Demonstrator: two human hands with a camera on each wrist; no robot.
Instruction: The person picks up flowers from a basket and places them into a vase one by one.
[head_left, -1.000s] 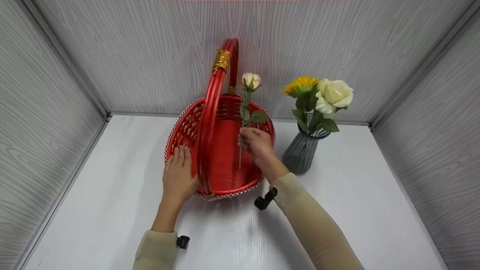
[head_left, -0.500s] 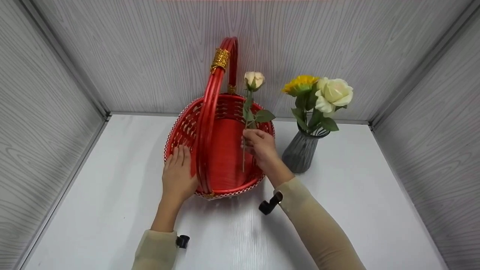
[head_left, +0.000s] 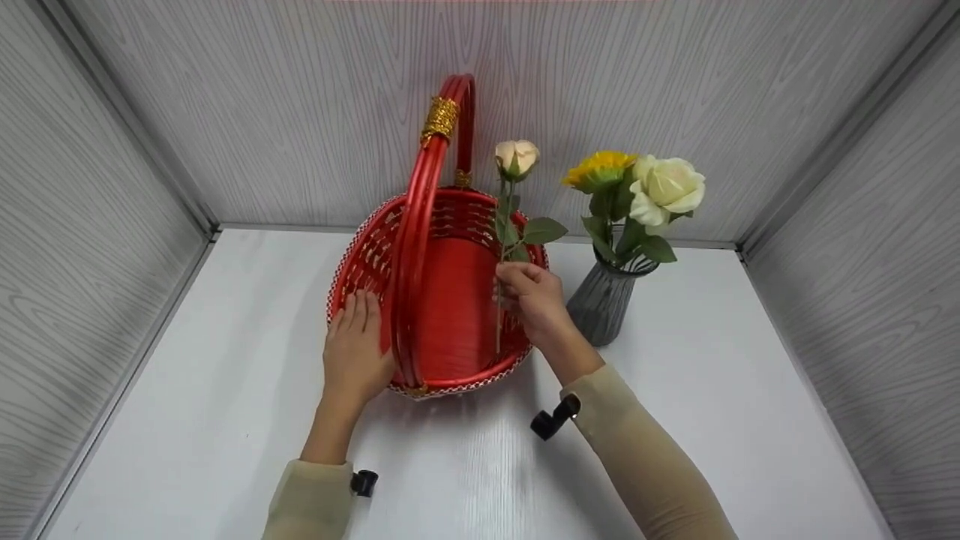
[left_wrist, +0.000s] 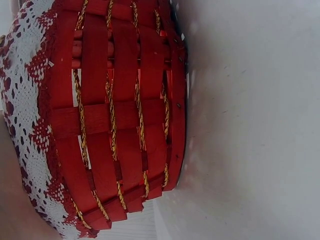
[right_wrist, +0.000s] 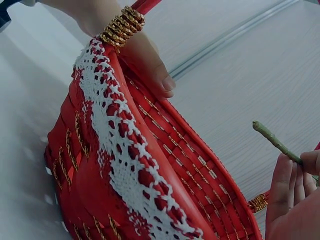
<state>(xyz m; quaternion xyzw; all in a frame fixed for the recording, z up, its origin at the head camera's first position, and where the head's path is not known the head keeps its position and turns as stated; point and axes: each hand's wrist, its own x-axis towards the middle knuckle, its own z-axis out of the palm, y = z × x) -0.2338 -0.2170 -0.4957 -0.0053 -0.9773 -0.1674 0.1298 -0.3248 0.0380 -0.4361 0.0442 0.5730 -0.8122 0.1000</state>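
Note:
A red woven basket (head_left: pixel 454 315) with a tall arched handle stands at the back of the white table. My left hand (head_left: pixel 357 352) rests over its left front rim, fingers extended to the inside. The left wrist view has the basket's side (left_wrist: pixel 120 90) and its lace edging close up. Over the right part of the basket, my right hand (head_left: pixel 534 300) pinches the stem of a pale peach rose (head_left: pixel 517 159) between thumb and fingers. The bloom points up, and the bare lower stem hangs below the hand. The cut end of the stem (right_wrist: pixel 272 136) shows in the right wrist view.
Right of the basket stands a grey ribbed vase (head_left: pixel 606 300) holding a yellow flower (head_left: pixel 600 171) and a large cream rose (head_left: pixel 667 191). Behind them rises a wood-grain panel (head_left: pixel 300 112), with side panels at left and right.
My right hand has moved to the right with the rose, away from the middle of the basket. The left hand stays on the rim.

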